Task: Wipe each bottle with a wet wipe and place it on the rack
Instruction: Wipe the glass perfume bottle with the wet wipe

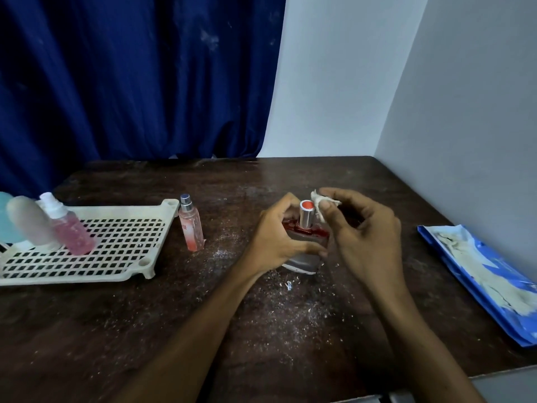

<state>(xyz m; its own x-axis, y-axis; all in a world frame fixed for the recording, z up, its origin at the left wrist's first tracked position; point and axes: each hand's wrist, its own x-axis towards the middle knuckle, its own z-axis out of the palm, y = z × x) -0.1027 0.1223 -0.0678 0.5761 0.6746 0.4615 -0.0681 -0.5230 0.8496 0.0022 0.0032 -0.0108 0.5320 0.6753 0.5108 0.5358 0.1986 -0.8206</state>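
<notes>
Holding the bottle (303,260) on the counter (290,330), our left grip (273,237) curls round its body. Our right grip (363,237) pinches the wipe (319,203) beside the cap (306,218); the rack (122,237) lies well left of both.

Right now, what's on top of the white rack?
On the rack stand a pink spray bottle and a pale rounded bottle. A light blue item behind them is cut by the frame; its base is hidden.
</notes>
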